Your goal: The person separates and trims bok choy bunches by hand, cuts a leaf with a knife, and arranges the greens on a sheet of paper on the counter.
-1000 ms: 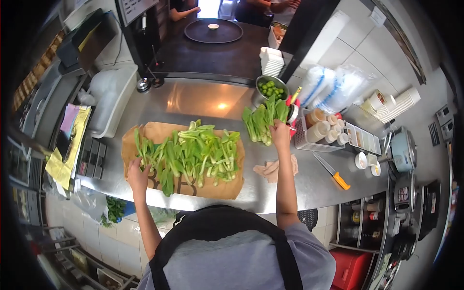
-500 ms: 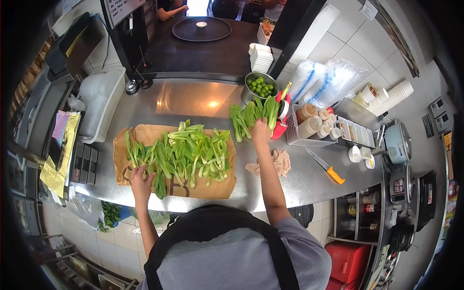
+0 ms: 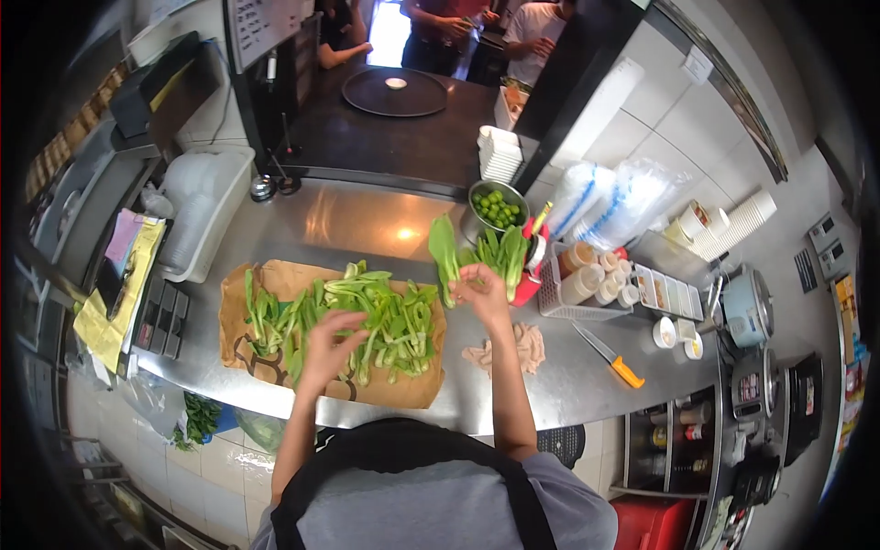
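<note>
A spread of loose green bok choy (image 3: 403, 323) lies on a flattened brown paper bag (image 3: 403, 390) on the steel counter. My left hand (image 3: 332, 346) is over the near middle of it, fingers apart, with nothing visible in them. To the right, my right hand (image 3: 482, 290) pinches the pale stem end of one bok choy stalk (image 3: 443, 246), its leaf pointing away from me. Just beyond that hand, a small bunch of bok choy (image 3: 504, 254) rests on the counter beside a red object (image 3: 526, 290).
A metal pot of green limes (image 3: 496, 209) stands behind the bunch. To the right are a white basket of sauce bottles (image 3: 561, 310), a crumpled cloth (image 3: 526, 348) and an orange-handled knife (image 3: 626, 370). People stand beyond the dark pass counter (image 3: 367, 147).
My left hand has left the near-left edge of the greens and moved right over them. My right hand has come back from the bunch, now holding a single stalk left of it.
</note>
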The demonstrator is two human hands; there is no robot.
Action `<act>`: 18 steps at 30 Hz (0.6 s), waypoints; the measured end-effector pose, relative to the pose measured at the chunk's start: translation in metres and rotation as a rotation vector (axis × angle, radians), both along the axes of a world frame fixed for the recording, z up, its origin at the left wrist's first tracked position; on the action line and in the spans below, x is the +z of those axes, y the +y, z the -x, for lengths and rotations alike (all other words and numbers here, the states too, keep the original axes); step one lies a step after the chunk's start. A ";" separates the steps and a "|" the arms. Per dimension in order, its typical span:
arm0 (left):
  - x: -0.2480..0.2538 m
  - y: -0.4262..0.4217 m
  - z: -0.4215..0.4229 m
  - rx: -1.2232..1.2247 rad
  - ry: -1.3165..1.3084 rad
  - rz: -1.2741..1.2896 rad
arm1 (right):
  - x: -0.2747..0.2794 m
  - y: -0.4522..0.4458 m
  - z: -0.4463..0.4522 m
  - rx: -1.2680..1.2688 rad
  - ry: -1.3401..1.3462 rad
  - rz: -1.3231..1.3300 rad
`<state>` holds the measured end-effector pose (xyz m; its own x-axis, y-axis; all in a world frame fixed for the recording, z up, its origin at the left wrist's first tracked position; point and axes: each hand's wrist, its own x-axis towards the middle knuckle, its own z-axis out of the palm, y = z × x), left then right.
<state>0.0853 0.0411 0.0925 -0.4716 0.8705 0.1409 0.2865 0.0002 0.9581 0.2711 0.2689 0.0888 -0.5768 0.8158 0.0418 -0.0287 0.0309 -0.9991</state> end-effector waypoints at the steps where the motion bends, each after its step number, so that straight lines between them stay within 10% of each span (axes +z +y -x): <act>1: 0.007 0.016 -0.009 -0.049 -0.134 -0.045 | 0.009 -0.013 0.006 0.085 0.030 0.029; 5: 0.002 0.050 -0.020 -0.151 -0.594 -0.150 | 0.023 -0.055 0.032 0.282 0.087 0.053; 18: -0.001 0.024 -0.009 0.171 -0.543 -0.297 | 0.013 -0.091 0.075 0.296 0.176 0.079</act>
